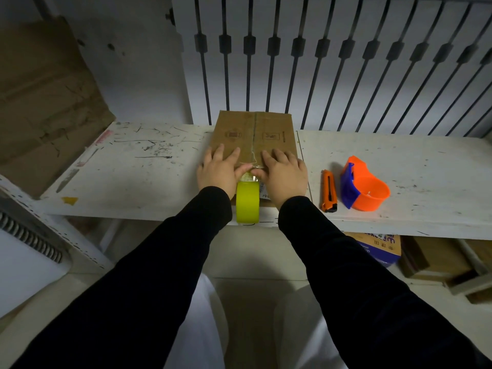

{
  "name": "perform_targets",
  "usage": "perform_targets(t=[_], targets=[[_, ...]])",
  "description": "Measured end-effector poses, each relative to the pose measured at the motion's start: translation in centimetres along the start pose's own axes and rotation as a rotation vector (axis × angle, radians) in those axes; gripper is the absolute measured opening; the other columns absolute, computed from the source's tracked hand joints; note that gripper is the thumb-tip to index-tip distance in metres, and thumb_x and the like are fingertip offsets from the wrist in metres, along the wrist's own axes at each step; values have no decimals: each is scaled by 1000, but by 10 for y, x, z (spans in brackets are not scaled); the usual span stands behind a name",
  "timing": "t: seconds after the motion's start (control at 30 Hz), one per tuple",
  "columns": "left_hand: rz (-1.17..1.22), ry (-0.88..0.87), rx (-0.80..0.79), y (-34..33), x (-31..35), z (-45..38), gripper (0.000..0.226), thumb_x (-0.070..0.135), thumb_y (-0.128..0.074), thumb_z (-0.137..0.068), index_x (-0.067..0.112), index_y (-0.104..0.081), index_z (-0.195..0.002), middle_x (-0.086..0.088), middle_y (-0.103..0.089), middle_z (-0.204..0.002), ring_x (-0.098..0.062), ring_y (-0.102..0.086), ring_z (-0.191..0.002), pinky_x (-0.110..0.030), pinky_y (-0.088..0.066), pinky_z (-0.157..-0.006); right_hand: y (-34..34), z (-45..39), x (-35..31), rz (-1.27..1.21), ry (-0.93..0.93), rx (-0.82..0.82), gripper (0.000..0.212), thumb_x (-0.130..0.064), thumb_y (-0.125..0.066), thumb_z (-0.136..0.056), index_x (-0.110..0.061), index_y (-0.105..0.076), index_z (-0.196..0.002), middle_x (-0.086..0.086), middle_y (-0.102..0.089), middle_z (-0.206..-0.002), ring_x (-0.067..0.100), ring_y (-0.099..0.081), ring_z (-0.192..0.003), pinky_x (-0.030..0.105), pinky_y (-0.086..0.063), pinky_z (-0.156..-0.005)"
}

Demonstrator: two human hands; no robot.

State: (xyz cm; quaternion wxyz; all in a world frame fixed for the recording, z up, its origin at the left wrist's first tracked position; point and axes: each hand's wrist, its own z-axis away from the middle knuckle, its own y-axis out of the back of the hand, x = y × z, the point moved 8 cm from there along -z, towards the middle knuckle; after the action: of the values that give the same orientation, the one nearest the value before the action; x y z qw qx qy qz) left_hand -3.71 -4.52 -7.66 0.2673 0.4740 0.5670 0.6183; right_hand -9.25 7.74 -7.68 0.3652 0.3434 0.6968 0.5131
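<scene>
Pressing tape strip (252,163) onto cardboard box (277,129)

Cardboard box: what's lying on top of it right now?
The left hand and right hand lie flat on the near end of the cardboard box, thumbs meeting over clear tape on its centre seam. The surface beneath them is covered.

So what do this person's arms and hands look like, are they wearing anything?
The left sleeve and right sleeve are long, plain black and end at the wrists. The left hand and right hand are bare: no gloves, rings or watch show.
</scene>
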Motion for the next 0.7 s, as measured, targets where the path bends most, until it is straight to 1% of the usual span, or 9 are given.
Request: perform_targets(t=[0.1, 0.17, 0.2, 0.27, 0.33, 0.43, 0.57, 0.63, 0.7], targets=[[-14, 5, -13, 1, 1, 1, 62, 59, -29, -91, 32, -24, -146, -4, -17, -159, -29, -6, -147, -50, -14, -117, 0, 0, 0, -17, 21, -5, 61, -56, -33, -92, -24, -32, -143, 6, -34, -151, 30, -25, -141, 44, -21, -113], [-55, 9, -18, 1, 2, 2, 61, 60, -24, -92, 33, -22, -147, -4, -16, -159, -29, -5, -147, -54, -7, -117, 3, 0, 5, -126, 19, 20, 60, -55, -34, -92, -22, -35, -142, 5, -37, -151, 28, -27, -141, 44, -21, -114], [-73, 12, -17, 2, 3, 3, 61, 60, -21, -92, 32, -21, -147, -4, -16, -159, -29, -4, -148, -55, -3, -117, 7, 2, 12, -213, -13, 68, 58, -53, -35, -93, -20, -39, -140, 6, -40, -149, 26, -31, -139, 43, -23, -113], [-77, 30, -6, 4, 8, 5, 63, 60, -14, -93, 30, -23, -147, -5, -17, -159, -30, -2, -148, -55, 2, -116, 13, 9, 36, -348, -132, 206, 53, -46, -35, -95, -16, -45, -136, 9, -47, -143, 27, -40, -133, 43, -31, -110], [-47, 47, 13, 5, 16, 8, 64, 58, -12, -94, 26, -25, -147, -7, -18, -159, -31, -1, -147, -55, 5, -116, 12, 18, 62, -392, -262, 260, 50, -41, -36, -96, -11, -45, -135, 12, -48, -141, 30, -43, -130, 41, -33, -107], [-40, -13, 45, 6, 42, 13, 61, 55, -17, -95, 24, -24, -147, -7, -18, -159, -31, 0, -148, -56, 8, -115, 1, 24, 86, -405, -369, 207, 51, -41, -35, -97, -9, -42, -136, 14, -47, -141, 33, -42, -129, 41, -33, -104], [-54, -166, 51, -1, 90, 21, 58, 49, -27, -96, 24, -20, -148, -4, -17, -159, -30, 1, -148, -55, 8, -115, -11, 26, 111, -380, -469, 190, 44, -30, -36, -97, -9, -42, -135, 15, -47, -139, 35, -44, -125, 44, -37, -100], [-54, -221, 51, -7, 110, 25, 58, 46, -31, -95, 24, -20, -148, -4, -17, -159, -30, 0, -148, -55, 9, -115, -22, 26, 121, -319, -499, 115, 44, -24, -41, -95, -9, -39, -136, 16, -44, -140, 37, -44, -124, 45, -38, -99], [-65, -259, 53, -15, 126, 28, 58, 45, -34, -95, 24, -21, -148, -5, -18, -159, -30, -1, -148, -55, 9, -115, -36, 28, 131, -277, -522, 43, 51, -22, -43, -93, -11, -31, -141, 18, -42, -140, 39, -45, -123, 45, -38, -99]])
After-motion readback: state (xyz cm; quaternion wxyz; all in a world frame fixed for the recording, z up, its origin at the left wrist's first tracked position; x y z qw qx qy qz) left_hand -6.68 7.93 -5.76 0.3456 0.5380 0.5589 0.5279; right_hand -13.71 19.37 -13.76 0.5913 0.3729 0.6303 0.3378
